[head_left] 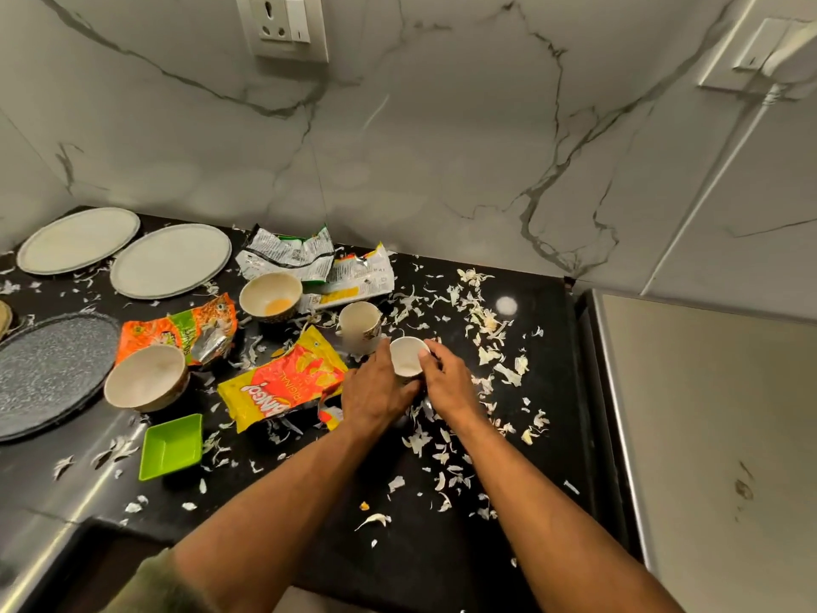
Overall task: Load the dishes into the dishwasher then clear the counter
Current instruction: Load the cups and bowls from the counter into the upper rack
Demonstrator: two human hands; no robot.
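Your left hand (376, 391) curls round the left side of a small white cup (407, 357), and your right hand (446, 382) grips the same cup from the right, thumb on its rim. The cup is upright between both hands, over the middle of the black counter (398, 546); whether it rests on the counter or is lifted just off it cannot be told.

Just behind the cup stands a pale mug (360, 327), upright. Touching your left hand on its left lies a yellow chip bag (283, 382), torn open. Behind that bag sits a small bowl (270, 296) with an orange smear in its bottom, and behind the bowl, near the wall, lie two crumpled silver wrappers (287, 254).

Further left, an orange snack bag (177, 329) lies beside a larger bowl (146, 378), which is tilted. Near the counter's front edge sits a green square dish (171, 445). At the far left is a grey speckled plate (48, 373), and behind it, side by side near the wall, two pale plates (78, 241).

White peel scraps (482, 320) are strewn over the counter, thickest to the right of your hands. A wall socket (283, 26) sits high on the marble wall (442, 148).
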